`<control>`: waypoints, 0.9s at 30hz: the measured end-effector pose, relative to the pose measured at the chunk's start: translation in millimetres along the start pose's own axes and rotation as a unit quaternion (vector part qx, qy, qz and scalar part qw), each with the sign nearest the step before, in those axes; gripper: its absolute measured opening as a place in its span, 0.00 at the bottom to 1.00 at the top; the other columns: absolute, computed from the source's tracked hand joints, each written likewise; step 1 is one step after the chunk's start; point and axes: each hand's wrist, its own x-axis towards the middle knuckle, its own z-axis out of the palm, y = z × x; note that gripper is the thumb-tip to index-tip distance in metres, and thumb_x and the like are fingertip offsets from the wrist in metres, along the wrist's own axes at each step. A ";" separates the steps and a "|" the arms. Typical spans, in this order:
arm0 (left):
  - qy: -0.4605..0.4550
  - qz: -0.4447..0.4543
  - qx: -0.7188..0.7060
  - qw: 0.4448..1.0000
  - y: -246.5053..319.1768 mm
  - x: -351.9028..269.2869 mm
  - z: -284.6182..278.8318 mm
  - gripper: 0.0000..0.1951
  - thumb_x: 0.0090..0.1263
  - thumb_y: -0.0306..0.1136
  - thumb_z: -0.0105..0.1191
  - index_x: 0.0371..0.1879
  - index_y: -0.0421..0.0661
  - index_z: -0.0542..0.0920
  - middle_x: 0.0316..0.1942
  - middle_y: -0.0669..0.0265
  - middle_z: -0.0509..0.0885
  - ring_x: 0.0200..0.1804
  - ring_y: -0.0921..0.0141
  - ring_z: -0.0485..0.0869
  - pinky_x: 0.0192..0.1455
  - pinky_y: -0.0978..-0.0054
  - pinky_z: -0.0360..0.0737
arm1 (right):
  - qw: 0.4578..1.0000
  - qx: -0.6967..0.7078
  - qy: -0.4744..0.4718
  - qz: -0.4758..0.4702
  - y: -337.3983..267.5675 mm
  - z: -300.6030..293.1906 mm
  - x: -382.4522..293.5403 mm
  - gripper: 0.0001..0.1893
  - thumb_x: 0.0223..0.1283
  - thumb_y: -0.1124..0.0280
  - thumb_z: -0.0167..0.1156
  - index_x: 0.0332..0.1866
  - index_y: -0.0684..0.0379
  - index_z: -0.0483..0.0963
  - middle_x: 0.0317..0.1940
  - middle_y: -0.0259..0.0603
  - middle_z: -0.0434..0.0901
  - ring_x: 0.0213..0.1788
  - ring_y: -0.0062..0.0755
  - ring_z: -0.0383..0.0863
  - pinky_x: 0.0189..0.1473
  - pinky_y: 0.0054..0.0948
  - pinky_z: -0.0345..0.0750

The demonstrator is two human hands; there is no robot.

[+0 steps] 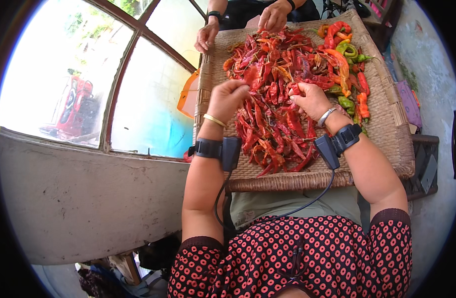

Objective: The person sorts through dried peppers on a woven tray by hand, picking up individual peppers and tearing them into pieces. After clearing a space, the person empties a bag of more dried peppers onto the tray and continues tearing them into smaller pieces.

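A pile of dried red chili peppers (pixel 276 141) lies on a woven wicker tray (pixel 384 149) in front of me. My left hand (pixel 228 98) is over the pile's left side, thumb and fingers drawn together. A blurred red chili (pixel 253 76) shows just beyond its fingertips; whether the fingers hold it is unclear. My right hand (pixel 313 102) pinches a wrinkled red chili pepper (pixel 295 89) between thumb and fingers, above the middle of the pile. Fresher red, orange and green peppers (pixel 346 102) lie to its right.
Across the tray, another person's hand (pixel 274 16) touches the far chilies, and their other hand (pixel 206 37) rests at the tray's left rim. A framed window (pixel 127 67) and wall (pixel 90 197) stand at left. A cable (pixel 287 214) links my wrist straps. A purple item (pixel 408 102) sits at right.
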 end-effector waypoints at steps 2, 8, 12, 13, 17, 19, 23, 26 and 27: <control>0.121 0.061 -0.097 0.986 1.1 5.5 -13.6 0.05 0.59 0.28 0.50 0.31 0.41 0.77 0.21 0.70 0.77 0.17 0.83 0.68 0.18 0.89 0.65 | 1.000 -0.008 -0.008 0.001 3.9 0.9 0.1 0.08 0.48 0.71 0.53 0.33 0.63 0.72 0.22 0.38 0.76 0.18 0.21 0.74 0.24 0.22 0.72; 0.364 0.061 -0.110 0.923 -4.3 12.2 -75.2 0.09 0.59 0.28 0.50 0.37 0.39 0.74 0.24 0.69 0.76 0.17 0.82 0.70 0.16 0.88 0.65 | 0.999 -0.019 -0.033 0.002 3.7 5.8 -2.4 0.08 0.48 0.71 0.53 0.32 0.64 0.72 0.21 0.38 0.75 0.17 0.22 0.74 0.24 0.22 0.72; 0.440 -0.030 0.031 0.897 -38.3 30.2 -85.8 0.22 0.57 0.26 0.51 0.51 0.38 0.65 0.46 0.60 0.70 0.21 0.78 0.75 0.18 0.86 0.70 | 0.999 -0.017 -0.041 0.001 7.5 7.7 -1.0 0.08 0.48 0.71 0.52 0.33 0.64 0.71 0.20 0.38 0.75 0.17 0.22 0.74 0.24 0.22 0.72; 0.426 0.033 0.012 0.904 -36.5 30.9 -77.1 0.25 0.59 0.27 0.50 0.56 0.38 0.59 0.32 0.63 0.76 0.21 0.78 0.74 0.18 0.83 0.70 | 0.999 -0.016 -0.040 0.001 6.2 8.7 -1.1 0.08 0.48 0.71 0.52 0.33 0.64 0.71 0.20 0.38 0.75 0.17 0.22 0.74 0.24 0.22 0.72; 0.107 0.026 -0.012 0.994 -7.5 12.5 -22.0 0.14 0.57 0.28 0.53 0.43 0.39 0.74 0.30 0.68 0.78 0.21 0.81 0.73 0.22 0.86 0.71 | 0.998 0.008 -0.062 0.011 7.1 11.1 -3.6 0.09 0.49 0.73 0.51 0.35 0.63 0.71 0.22 0.38 0.75 0.19 0.22 0.74 0.25 0.22 0.72; -0.010 0.030 0.069 0.997 -12.0 7.6 6.5 0.12 0.58 0.29 0.53 0.41 0.40 0.75 0.27 0.70 0.78 0.22 0.82 0.73 0.23 0.86 0.72 | 0.995 0.021 -0.078 0.051 6.4 10.3 -4.0 0.08 0.49 0.74 0.50 0.36 0.63 0.71 0.23 0.37 0.76 0.19 0.21 0.75 0.25 0.21 0.72; -0.156 0.051 0.111 0.980 -33.8 1.5 40.1 0.14 0.57 0.30 0.54 0.43 0.41 0.74 0.25 0.72 0.78 0.22 0.83 0.73 0.22 0.87 0.71 | 0.991 0.093 -0.085 0.048 6.4 16.1 -4.8 0.08 0.50 0.75 0.49 0.36 0.62 0.71 0.23 0.36 0.76 0.20 0.20 0.76 0.24 0.18 0.72; -0.237 -0.060 0.067 0.967 -22.3 -4.3 52.2 0.12 0.58 0.31 0.53 0.40 0.41 0.75 0.24 0.71 0.79 0.21 0.83 0.73 0.21 0.86 0.70 | 0.992 0.093 -0.080 0.031 4.5 13.9 -5.7 0.08 0.49 0.76 0.50 0.36 0.64 0.71 0.23 0.38 0.77 0.20 0.21 0.76 0.23 0.19 0.72; -0.249 -0.072 0.074 0.963 -24.4 -4.0 53.4 0.12 0.57 0.31 0.54 0.38 0.40 0.76 0.24 0.70 0.79 0.22 0.82 0.73 0.23 0.85 0.71 | 0.992 0.088 -0.084 0.019 4.4 13.6 -5.7 0.09 0.49 0.76 0.50 0.36 0.65 0.71 0.23 0.39 0.77 0.20 0.21 0.76 0.24 0.19 0.72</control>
